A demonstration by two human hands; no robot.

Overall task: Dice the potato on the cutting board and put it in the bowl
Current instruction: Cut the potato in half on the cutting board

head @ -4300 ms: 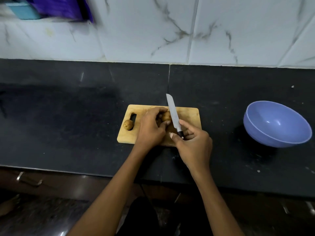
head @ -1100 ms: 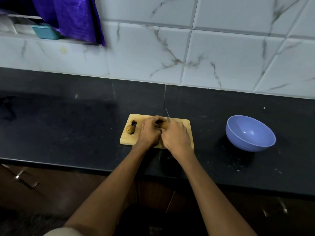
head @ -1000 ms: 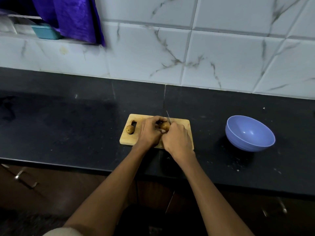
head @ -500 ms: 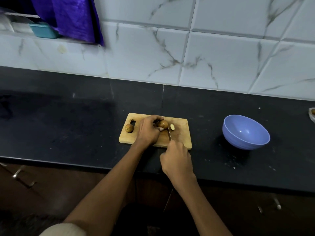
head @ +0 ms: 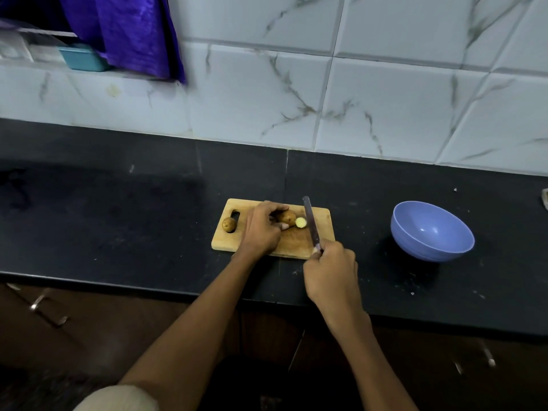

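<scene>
A small wooden cutting board (head: 323,223) lies on the black counter. On it my left hand (head: 261,229) holds a brown potato (head: 287,216) between fingers and thumb. A pale cut slice (head: 301,222) lies just right of the potato. My right hand (head: 330,269) grips the handle of a knife (head: 310,222) at the board's near right corner, and the blade points away from me just right of the slice. A second small potato (head: 228,224) sits by the board's handle hole on the left. The blue bowl (head: 431,231) stands to the right, with nothing visible inside.
A white marbled tile wall (head: 355,93) backs the black counter (head: 118,218). A purple cloth (head: 127,31) and a teal container (head: 84,57) sit on a ledge at the upper left. Drawer handles show below the counter's front edge.
The knife has cut a slice off the potato's right end. My right hand has drawn back toward me with the knife, and the blade now lies right of the slice.
</scene>
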